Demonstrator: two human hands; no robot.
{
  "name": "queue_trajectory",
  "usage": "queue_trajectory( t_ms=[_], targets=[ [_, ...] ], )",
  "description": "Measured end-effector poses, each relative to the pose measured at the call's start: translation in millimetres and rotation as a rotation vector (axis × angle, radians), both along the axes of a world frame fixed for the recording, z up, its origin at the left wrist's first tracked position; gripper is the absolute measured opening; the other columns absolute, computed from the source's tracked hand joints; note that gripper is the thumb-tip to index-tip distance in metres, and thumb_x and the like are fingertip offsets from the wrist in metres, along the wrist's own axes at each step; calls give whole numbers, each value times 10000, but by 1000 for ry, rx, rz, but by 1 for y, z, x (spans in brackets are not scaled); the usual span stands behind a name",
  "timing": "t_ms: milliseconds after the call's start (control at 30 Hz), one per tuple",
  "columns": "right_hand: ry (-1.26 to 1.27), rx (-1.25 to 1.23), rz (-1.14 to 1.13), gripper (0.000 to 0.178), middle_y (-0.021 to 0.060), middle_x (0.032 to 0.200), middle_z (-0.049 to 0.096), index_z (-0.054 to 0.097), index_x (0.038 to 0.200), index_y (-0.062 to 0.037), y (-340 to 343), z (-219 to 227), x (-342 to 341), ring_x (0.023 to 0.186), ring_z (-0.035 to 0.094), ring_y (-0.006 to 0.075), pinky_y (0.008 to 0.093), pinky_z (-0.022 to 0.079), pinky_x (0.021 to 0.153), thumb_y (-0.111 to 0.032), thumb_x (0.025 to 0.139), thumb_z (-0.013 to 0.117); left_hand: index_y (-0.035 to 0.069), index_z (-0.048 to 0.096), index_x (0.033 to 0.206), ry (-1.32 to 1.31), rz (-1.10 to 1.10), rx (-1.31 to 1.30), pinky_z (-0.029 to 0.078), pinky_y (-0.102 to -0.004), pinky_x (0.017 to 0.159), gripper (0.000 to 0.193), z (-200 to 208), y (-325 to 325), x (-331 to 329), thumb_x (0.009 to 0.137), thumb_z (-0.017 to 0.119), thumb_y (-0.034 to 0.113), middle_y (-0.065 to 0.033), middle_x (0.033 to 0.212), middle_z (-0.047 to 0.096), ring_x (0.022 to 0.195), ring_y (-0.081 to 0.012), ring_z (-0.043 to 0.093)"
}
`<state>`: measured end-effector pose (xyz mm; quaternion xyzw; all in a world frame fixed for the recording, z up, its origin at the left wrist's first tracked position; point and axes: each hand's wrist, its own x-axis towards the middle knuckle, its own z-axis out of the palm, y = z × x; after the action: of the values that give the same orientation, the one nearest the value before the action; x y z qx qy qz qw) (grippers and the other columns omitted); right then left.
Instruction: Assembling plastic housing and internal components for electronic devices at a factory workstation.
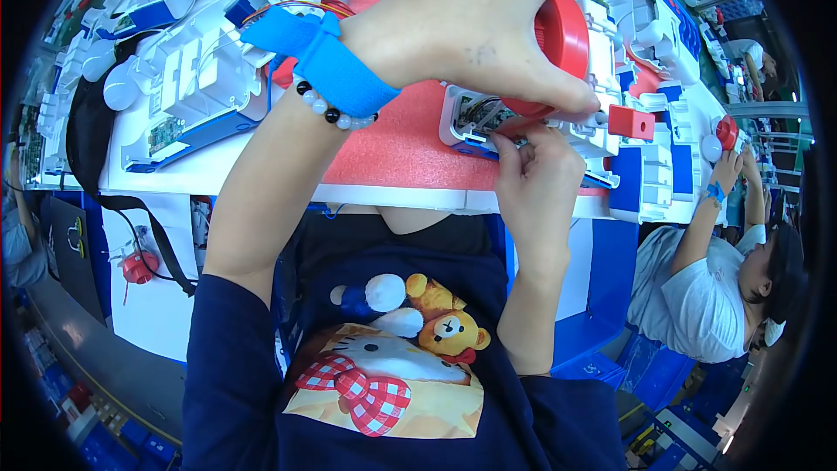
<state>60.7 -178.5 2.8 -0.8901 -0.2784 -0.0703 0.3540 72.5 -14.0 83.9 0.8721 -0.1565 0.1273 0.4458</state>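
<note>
- A white worktable [218, 176] fills the upper half of the view, curving with the lens; it lies under and beyond both hands, with its near edge just below the right fingers.
- A red foam mat [397, 153] covers the table's middle, directly beneath the left wrist and to the left of the right fingers.
- Heaps of white and blue plastic housings [187, 70] are piled well to the left of the left fingers; more of them [663, 26] stand to the right of both hands.
- A co-worker in a white shirt [697, 296] sits low at the right edge, well apart from the person's hands (one arm is raised to a red part there).
- The left hand [471, 22] comes in from above, palm down, fingers curled shut around a red round part [565, 35]; a blue strap [327, 57] and a bead bracelet [336, 113] circle the wrist.
- The right hand [536, 174] rises from below, fingertips pinched together and touching the open housing; what they pinch cannot be told.
- A small white and blue open housing [475, 118] with wires and a board inside sits on the mat, just under the left fingertips and against the right fingertips.
- A small red block [632, 122] lies just right of the left fingertips.
</note>
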Motion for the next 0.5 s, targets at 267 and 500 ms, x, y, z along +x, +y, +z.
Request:
queue_trajectory(
  t_ms=[267, 500],
  targets=[
    [25, -48, 15, 42, 172, 651, 537, 551, 710, 23, 3, 1, -2, 596, 534, 321, 371, 409, 534, 26, 668, 556, -38, 480, 759, -7, 8, 9, 413, -359, 587, 486, -1, 2, -2, 569, 636, 382, -206, 703, 516, 663, -331, 514],
    [0, -85, -11, 51, 182, 666, 532, 557, 735, 25, 2, 0, -1, 605, 532, 334, 391, 414, 544, 7, 696, 530, -36, 475, 744, -7, -3, 11, 408, -357, 581, 479, -2, 0, 2, 569, 638, 379, -201, 690, 510, 652, -330, 508]
  ],
)
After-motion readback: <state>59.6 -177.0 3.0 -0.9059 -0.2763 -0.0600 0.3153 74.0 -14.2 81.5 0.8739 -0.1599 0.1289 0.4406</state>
